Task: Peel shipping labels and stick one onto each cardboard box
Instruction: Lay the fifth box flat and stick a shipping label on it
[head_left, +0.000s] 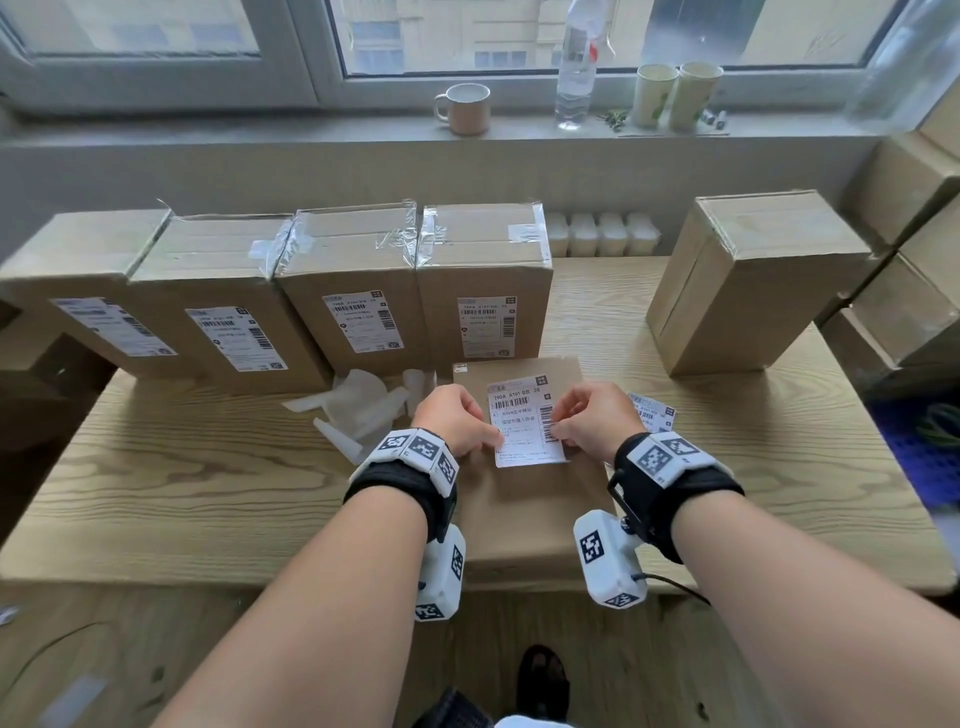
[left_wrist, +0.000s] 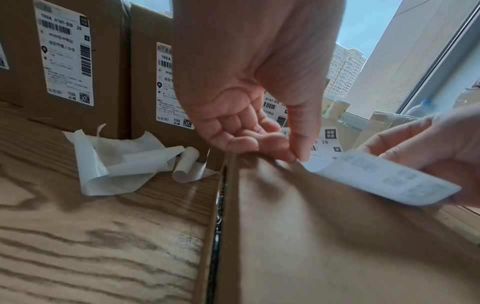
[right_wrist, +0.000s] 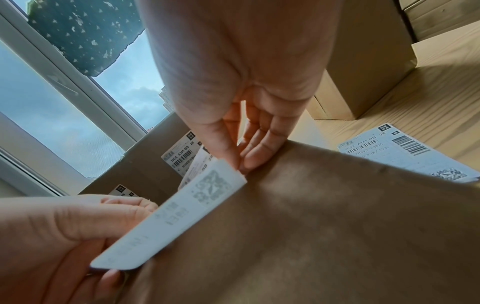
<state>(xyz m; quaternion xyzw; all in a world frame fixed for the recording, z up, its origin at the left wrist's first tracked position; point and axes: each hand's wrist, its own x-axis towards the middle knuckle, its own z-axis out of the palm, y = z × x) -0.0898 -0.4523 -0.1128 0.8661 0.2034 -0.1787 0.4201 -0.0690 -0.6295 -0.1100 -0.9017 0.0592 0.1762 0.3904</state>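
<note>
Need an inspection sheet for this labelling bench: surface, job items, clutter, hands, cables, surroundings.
Surface: wood-grain table, boxes across the back.
Job's things: label held over the flat box in front; four labelled boxes in the back row; one unlabelled box at right; spare labels beside the right hand.
Clutter: peeled backing papers left of the flat box.
Grippers: left hand and right hand each pinch a label edge.
Cables: black lead from the right wrist unit.
Surroundings: windowsill with mug, bottle, two paper cups; stacked boxes at far right.
</note>
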